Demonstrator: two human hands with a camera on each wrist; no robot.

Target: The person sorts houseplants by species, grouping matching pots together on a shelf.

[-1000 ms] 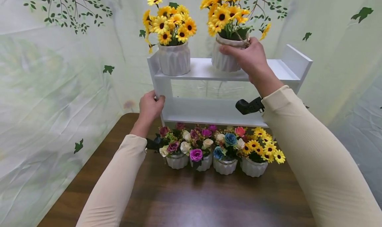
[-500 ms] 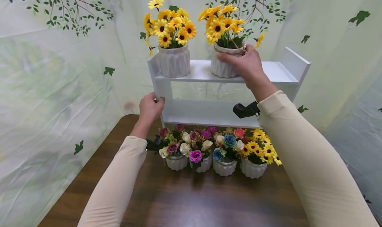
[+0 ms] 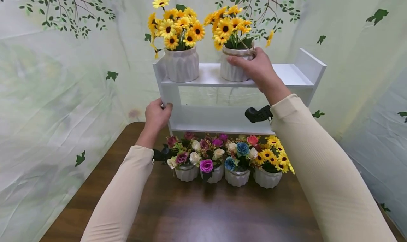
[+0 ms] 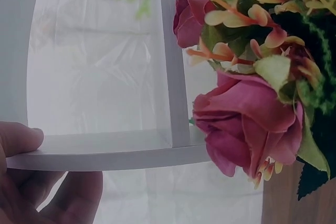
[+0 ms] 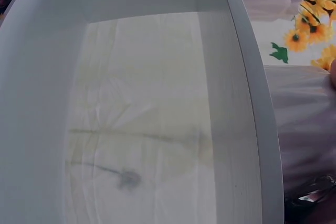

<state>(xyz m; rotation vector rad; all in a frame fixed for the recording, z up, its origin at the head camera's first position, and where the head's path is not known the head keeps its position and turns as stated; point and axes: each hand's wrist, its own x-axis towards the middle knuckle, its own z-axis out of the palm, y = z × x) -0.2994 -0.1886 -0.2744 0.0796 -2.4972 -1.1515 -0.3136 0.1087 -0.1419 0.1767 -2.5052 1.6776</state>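
On the top board of a white two-tier shelf point(image 3: 208, 74) stand two yellow sunflower pots. My right hand point(image 3: 264, 72) grips the right flowerpot point(image 3: 233, 67), a ribbed white one with twine round its neck, thumb at the front. Its base appears to rest on the board. To its left stands the other flowerpot point(image 3: 182, 66), untouched. My left hand point(image 3: 157, 115) grips the shelf's left side panel point(image 4: 121, 159), thumb on one face and fingers on the other in the left wrist view. The right wrist view mostly shows the shelf's inside, with the held pot point(image 5: 307, 124) at its right edge.
In front of the shelf, a row of white pots stands on the brown table point(image 3: 203, 213): two with mixed roses point(image 3: 206, 166), one with blue roses point(image 3: 243, 149), one with sunflowers point(image 3: 272, 155). A leaf-printed curtain point(image 3: 63, 93) hangs behind.
My right hand has lowered the sunflower pot slightly onto the top board. The left hand keeps its grip on the side panel. The head view has shifted a little.
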